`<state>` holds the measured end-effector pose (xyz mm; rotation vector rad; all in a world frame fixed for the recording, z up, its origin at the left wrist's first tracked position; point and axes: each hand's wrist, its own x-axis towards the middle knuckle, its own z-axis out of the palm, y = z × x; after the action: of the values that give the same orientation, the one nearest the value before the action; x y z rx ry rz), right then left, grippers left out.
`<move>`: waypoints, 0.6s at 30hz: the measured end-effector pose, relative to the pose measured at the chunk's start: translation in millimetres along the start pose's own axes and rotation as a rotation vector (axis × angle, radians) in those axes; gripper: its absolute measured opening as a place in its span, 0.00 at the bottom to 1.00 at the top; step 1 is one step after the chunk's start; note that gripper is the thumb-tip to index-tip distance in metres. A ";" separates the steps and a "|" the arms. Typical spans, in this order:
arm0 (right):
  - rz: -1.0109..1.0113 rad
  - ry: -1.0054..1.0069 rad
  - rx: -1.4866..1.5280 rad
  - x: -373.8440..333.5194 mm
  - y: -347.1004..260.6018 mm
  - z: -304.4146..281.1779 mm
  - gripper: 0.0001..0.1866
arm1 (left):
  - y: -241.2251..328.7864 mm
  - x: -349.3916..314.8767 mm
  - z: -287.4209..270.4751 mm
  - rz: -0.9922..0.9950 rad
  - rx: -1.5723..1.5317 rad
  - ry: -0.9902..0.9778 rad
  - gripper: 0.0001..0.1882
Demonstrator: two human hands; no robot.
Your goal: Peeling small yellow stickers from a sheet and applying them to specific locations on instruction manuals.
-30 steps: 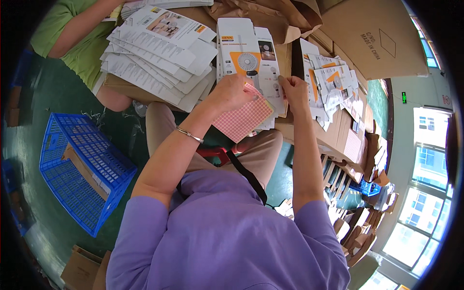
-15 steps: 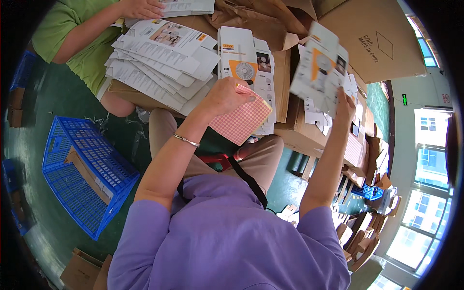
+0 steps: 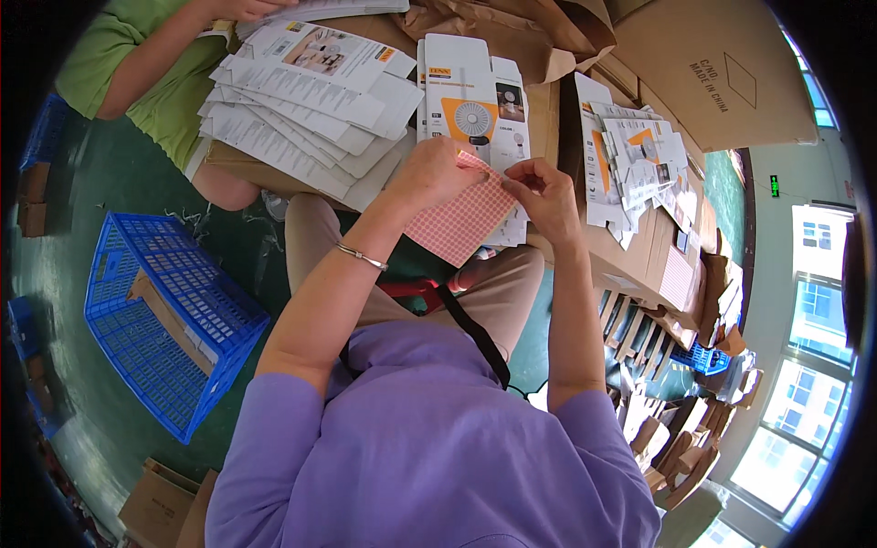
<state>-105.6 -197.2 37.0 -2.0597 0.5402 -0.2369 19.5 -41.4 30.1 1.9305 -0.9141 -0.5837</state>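
Note:
My left hand (image 3: 437, 173) is closed on a sheet of small reddish round stickers (image 3: 464, 224), which hangs at a slant above my lap. At the sheet's upper right corner, my right hand (image 3: 551, 203) pinches with thumb and forefinger. Whether a loose sticker sits between those fingertips is too small to see. Just beyond my hands lies a stack of flattened white-and-orange fan boxes (image 3: 473, 91) on a cardboard carton. Further right, another loose pile of flat fan boxes (image 3: 630, 151) rests on a carton.
Left of my hands, a fanned stack of white flat boxes (image 3: 315, 100) lies near a co-worker's green sleeve (image 3: 137, 55). A blue plastic crate (image 3: 174, 320) stands on the floor at left. Crumpled brown paper (image 3: 512, 36) and a large open carton (image 3: 713, 73) are at the back.
My right hand has let go of a flat fan box, now on the right-hand pile, and has come left to the sticker sheet. My left hand still holds the sheet.

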 end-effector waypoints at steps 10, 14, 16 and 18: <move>-0.106 0.027 -0.088 1.6 2.0 8.8 0.07 | -5.3 0.5 3.5 0.010 0.013 0.044 0.10; -0.107 0.040 -0.119 1.7 3.0 9.5 0.07 | -6.6 2.0 4.2 0.011 0.034 0.036 0.11; -0.115 0.039 -0.136 1.3 1.3 9.5 0.06 | -7.7 2.5 5.0 0.019 0.031 0.040 0.11; -0.122 0.039 -0.153 1.5 1.4 9.6 0.06 | -8.3 3.3 5.4 0.023 0.026 0.029 0.11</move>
<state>-101.0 -191.2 30.7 -2.2441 0.4685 -0.3164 20.8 -44.1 20.1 1.9440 -0.9284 -0.5310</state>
